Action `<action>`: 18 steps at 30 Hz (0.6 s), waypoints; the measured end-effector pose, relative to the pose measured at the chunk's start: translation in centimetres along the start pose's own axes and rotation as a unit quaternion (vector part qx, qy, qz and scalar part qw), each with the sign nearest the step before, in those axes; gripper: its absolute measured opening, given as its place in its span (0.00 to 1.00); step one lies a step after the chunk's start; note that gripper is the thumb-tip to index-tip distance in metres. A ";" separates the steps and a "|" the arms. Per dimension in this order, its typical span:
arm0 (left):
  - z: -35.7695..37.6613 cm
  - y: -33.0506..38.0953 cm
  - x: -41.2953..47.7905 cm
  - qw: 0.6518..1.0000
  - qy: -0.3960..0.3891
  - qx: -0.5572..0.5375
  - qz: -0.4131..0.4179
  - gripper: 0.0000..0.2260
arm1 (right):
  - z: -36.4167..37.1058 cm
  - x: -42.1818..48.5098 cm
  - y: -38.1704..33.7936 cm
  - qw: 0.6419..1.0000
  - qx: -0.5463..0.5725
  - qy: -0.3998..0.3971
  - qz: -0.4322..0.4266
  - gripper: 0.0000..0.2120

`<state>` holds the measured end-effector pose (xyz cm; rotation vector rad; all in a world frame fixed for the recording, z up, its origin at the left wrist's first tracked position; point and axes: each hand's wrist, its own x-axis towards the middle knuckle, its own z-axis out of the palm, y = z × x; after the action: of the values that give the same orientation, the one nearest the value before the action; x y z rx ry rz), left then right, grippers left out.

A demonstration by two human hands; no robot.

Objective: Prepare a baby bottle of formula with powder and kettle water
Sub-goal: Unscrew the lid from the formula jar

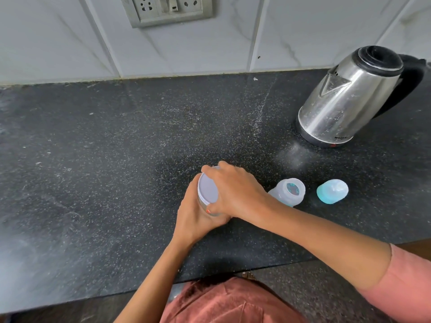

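Observation:
A clear jar with a white lid point(207, 189) stands on the dark counter near its front edge. My left hand point(194, 214) grips the jar's body from below and the left. My right hand point(235, 193) curls over the lid's rim from the right. Just to the right stands the open baby bottle point(290, 191), translucent, with no top on it. Its blue teat cap point(332, 191) sits on the counter further right. The steel kettle point(349, 99) with a black lid and handle stands at the back right.
The black speckled counter point(116, 159) stretches wide to the left. A tiled wall with a socket plate point(171, 9) rises behind it. The counter's front edge point(233, 271) runs just before my body.

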<state>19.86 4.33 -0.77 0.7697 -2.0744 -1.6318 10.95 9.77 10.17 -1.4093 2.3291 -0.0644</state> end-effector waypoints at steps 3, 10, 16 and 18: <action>0.0 0.3 0.1 1.000 0.002 0.000 -0.004 0.36 | -0.2 0.1 0.2 1.000 -0.012 -0.012 -0.019 0.32; -0.3 -0.1 0.3 0.999 -0.003 0.041 0.002 0.32 | -0.9 0.9 2.0 0.977 -0.040 -0.096 -0.185 0.32; -0.2 -0.3 0.4 0.999 -0.010 0.028 0.015 0.34 | -0.8 1.1 2.4 0.977 0.041 -0.110 -0.180 0.30; -0.2 -0.2 0.3 1.000 -0.012 0.021 0.000 0.38 | -1.3 0.5 2.1 0.989 0.071 -0.060 -0.112 0.32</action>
<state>19.77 3.93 -0.93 0.7684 -2.1308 -1.6095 8.53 10.13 10.63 -1.5504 2.0206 -0.1993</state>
